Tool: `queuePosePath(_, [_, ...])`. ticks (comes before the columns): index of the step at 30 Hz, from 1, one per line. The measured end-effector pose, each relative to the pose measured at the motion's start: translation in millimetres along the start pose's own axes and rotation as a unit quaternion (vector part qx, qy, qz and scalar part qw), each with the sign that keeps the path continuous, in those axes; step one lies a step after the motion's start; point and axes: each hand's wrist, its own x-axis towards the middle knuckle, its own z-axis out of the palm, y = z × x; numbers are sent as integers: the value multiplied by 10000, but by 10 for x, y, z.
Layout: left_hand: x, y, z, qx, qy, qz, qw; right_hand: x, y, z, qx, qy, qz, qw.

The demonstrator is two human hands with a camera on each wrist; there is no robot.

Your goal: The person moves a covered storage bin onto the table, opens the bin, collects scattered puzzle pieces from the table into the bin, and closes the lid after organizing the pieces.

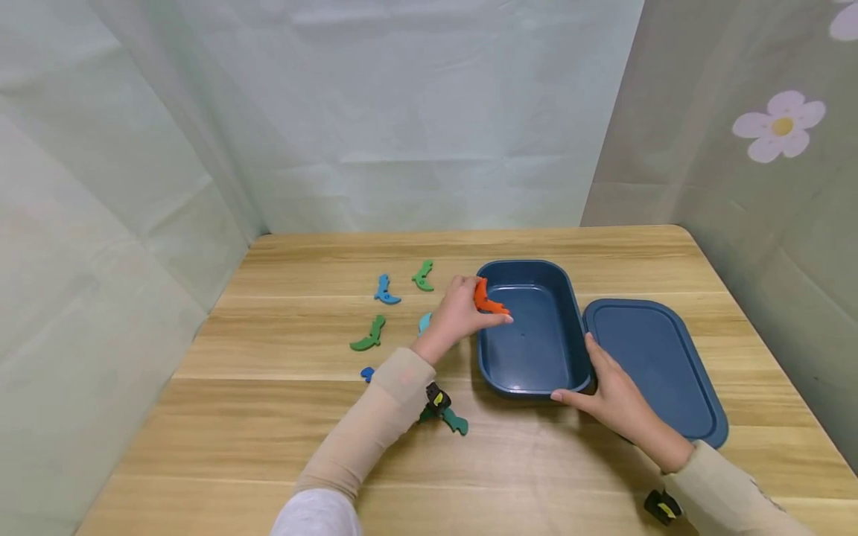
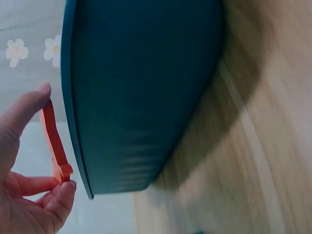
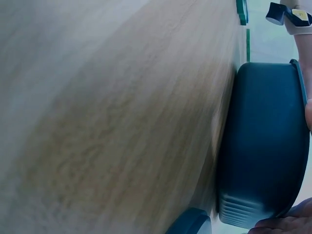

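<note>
My left hand [image 1: 462, 309] pinches an orange flat toy piece [image 1: 488, 299] between thumb and fingertips, over the left rim of a dark blue plastic box [image 1: 523, 350]. In the left wrist view the orange piece [image 2: 54, 139] spans from thumb to fingers, beside the box wall [image 2: 136, 97]. At the box's near right corner rests my right hand [image 1: 617, 391], its thumb at the near rim and its straight fingers along the right side. The right wrist view shows part of that hand [image 3: 287, 222] touching the box [image 3: 263, 141]. No pieces show inside the box.
A blue lid [image 1: 653, 365] lies right of the box. Left of it are a light green piece [image 1: 423, 276], a blue piece [image 1: 385, 290], a green piece [image 1: 370, 335] and a dark green piece [image 1: 456, 422]. My left arm partly covers a dark blue piece [image 1: 366, 374] and a turquoise piece [image 1: 424, 321].
</note>
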Motion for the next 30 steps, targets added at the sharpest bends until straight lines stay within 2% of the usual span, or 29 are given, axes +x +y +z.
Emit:
queuePosePath(6, [6,56,57,108,-392,396,9984,14,2,-16,-3,-36,-10,10000])
queuePosePath(9, [15,63,96,352,-549,609,9960,25,12,-10,-22,-31,-13,10000])
queuePosePath(15, [12,85,213,1101,-809,977,9858,22,33,12,-84,-37,28,10000])
queuePosePath(21, [-12,127,324,1326,-1175,1212,9767,-4,21,17,-145,1,61,9999])
queuePosePath(25, [-8,138,378,1745,-1305,1336,9668,9,6,0,-158,-22,84,9998])
queuePosePath(30, [0,146,426,2700,-1290,1502,9423,51,-8,-22,-156,-75,75,9998])
